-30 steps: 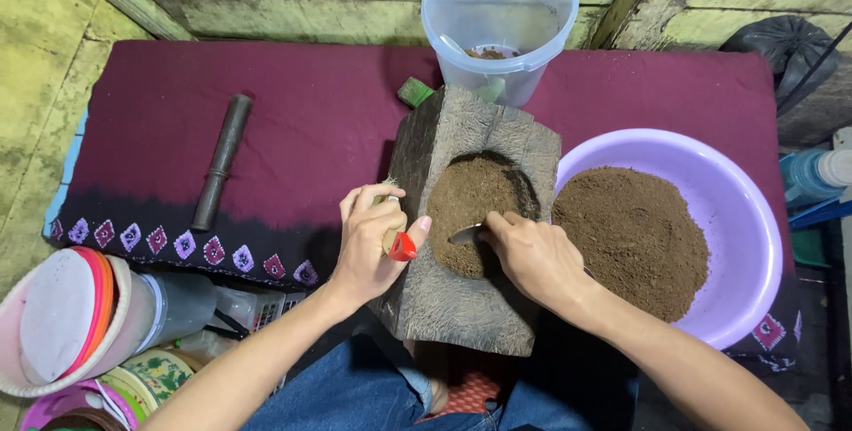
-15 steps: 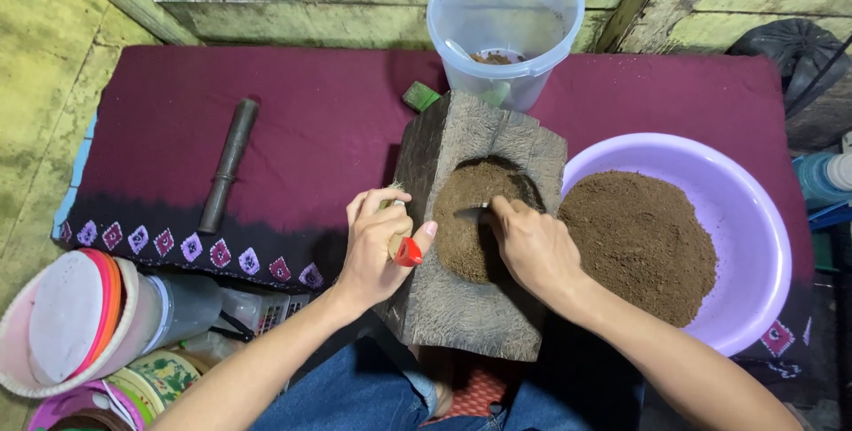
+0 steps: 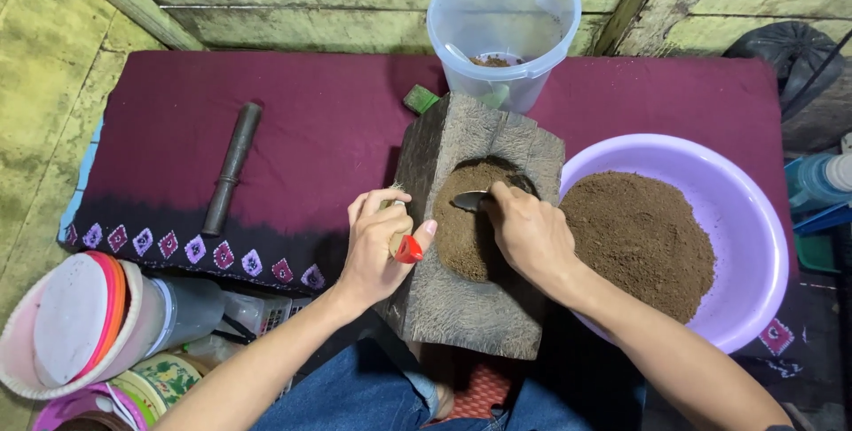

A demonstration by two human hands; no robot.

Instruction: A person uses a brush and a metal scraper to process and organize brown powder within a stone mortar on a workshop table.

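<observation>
A rough wooden block [image 3: 461, 316] stands on end between my knees, its hollow filled with brown powder [image 3: 463, 236]. My right hand [image 3: 529, 234] holds a metal spoon [image 3: 469, 200] with its bowl over the powder. My left hand [image 3: 377, 249] rests against the block's left side and grips a small item with a red end [image 3: 406, 249]. A lilac plastic basin [image 3: 754, 245] with a heap of the same brown powder [image 3: 639, 240] sits right of the block.
A clear plastic bucket [image 3: 506, 14] with a little powder stands behind the block. A dark metal pestle [image 3: 231, 169] lies on the maroon cloth [image 3: 293, 138]. Stacked tubs and lids [image 3: 80, 333] sit at lower left; a blue bottle [image 3: 821, 182] at right.
My right hand has moved the spoon slightly up and left over the powder in the hollow. The left hand keeps its place at the block's side.
</observation>
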